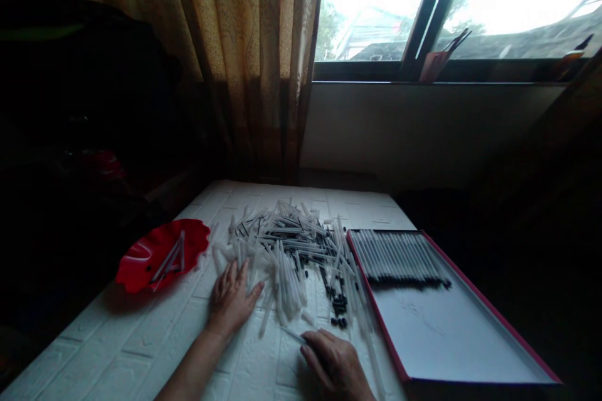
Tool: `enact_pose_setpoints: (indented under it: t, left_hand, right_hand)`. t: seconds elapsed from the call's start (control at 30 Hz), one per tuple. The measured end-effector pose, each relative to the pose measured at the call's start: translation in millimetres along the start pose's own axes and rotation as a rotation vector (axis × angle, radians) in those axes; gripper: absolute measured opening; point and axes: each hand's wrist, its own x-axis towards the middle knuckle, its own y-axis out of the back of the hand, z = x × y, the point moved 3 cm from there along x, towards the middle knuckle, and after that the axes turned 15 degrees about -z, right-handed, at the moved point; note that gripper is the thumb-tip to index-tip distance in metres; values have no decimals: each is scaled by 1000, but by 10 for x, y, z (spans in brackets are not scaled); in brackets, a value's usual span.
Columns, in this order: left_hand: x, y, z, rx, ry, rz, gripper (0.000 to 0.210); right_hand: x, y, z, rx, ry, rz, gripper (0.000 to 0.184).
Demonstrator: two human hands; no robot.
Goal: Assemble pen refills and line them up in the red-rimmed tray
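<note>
My left hand (232,297) lies with fingers spread at the near left edge of a pile of clear plastic pen barrels (289,291), its fingertips touching some of them. My right hand (333,357) is closed, and a thin pale pen tube (292,334) sticks out from its fingers to the left. Whether this is a barrel or a refill is too dim to tell. Dark pen refills (301,241) lie tangled with clear tubes behind the barrels. Small black caps (338,307) are scattered just beyond my right hand.
At right, a pink-rimmed tray (390,341) holds a row of pens with black ends (399,257). A red scalloped dish (141,254) with several thin pieces stands at left. All rest on a white brick-patterned table (155,332). Beyond are a curtain (239,31) and a window.
</note>
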Motion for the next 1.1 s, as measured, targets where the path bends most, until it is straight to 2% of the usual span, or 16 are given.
enact_pose_setpoints:
  t: [0.23, 0.33, 0.43, 0.53, 0.63, 0.8, 0.93, 1.1]
  left_hand:
    - [-36, -41, 695, -23, -43, -68, 62]
    - [-58, 6, 880, -31, -93, -97, 63]
    - [-89, 46, 947, -60, -183, -124, 65]
    - [-119, 98, 856, -112, -299, -65, 66]
    - [-140, 169, 615, -118, -370, 36, 59]
    - [-244, 188, 183, -21, -410, 62, 47]
    - [-444, 71, 112, 85, -483, 33, 55]
    - [-519, 32, 83, 141, -443, 81, 48]
  right_hand:
    - [-12, 12, -12, 31, 60, 88, 38]
    - [-32, 16, 24, 72, 57, 156, 36]
    - [-63, 56, 83, 111, -9, 285, 31]
    - [-85, 54, 148, 163, -80, 365, 32]
    - [-98, -19, 216, 193, -128, 403, 36]
    - [-89, -110, 270, 174, -127, 370, 35]
    - [-66, -19, 201, 124, -92, 362, 38]
    - [-29, 106, 100, 69, -56, 359, 40]
